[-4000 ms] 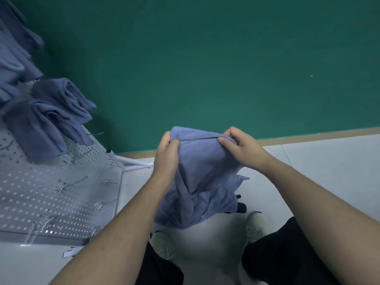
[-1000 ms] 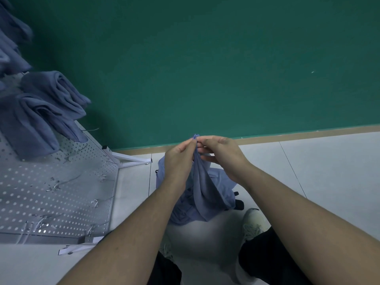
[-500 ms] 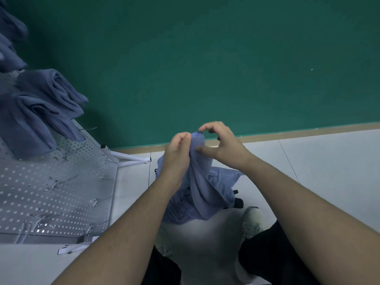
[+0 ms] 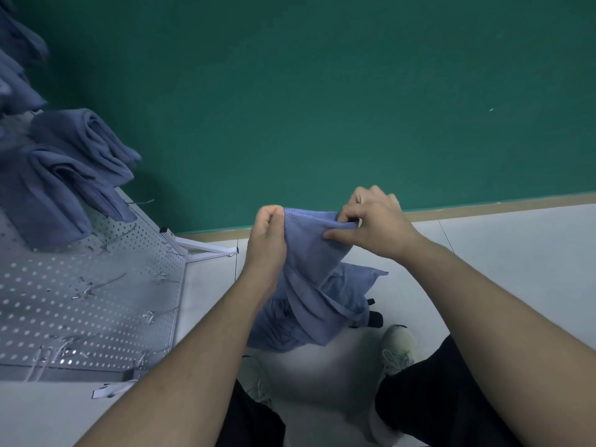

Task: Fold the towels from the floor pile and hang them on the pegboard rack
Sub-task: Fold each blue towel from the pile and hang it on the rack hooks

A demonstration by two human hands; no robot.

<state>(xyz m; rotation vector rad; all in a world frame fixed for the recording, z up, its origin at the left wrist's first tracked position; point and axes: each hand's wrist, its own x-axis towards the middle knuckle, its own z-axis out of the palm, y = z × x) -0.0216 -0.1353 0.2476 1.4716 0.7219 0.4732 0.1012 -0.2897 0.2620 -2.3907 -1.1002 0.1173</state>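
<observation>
A blue towel (image 4: 311, 259) hangs in front of me, held by its top edge. My left hand (image 4: 267, 240) pinches the left end of that edge. My right hand (image 4: 374, 225) grips the right end, thumb under the fold. The cloth drapes down over the pile of blue towels (image 4: 350, 288) on the floor, and where one ends is hard to tell. At the left stands the grey pegboard rack (image 4: 80, 285) with metal hooks. Folded blue towels (image 4: 74, 162) hang on its upper part.
A green wall (image 4: 322, 91) with a tan skirting strip rises behind. The floor (image 4: 516, 253) is pale tile. The rack's white foot (image 4: 206, 248) juts out near the towel. My shoes (image 4: 396, 346) and dark trousers are below the pile.
My hands have moved apart along the towel's top edge, spreading it from a bunched pinch into a short flat span. Both hands sit slightly higher than a second ago.
</observation>
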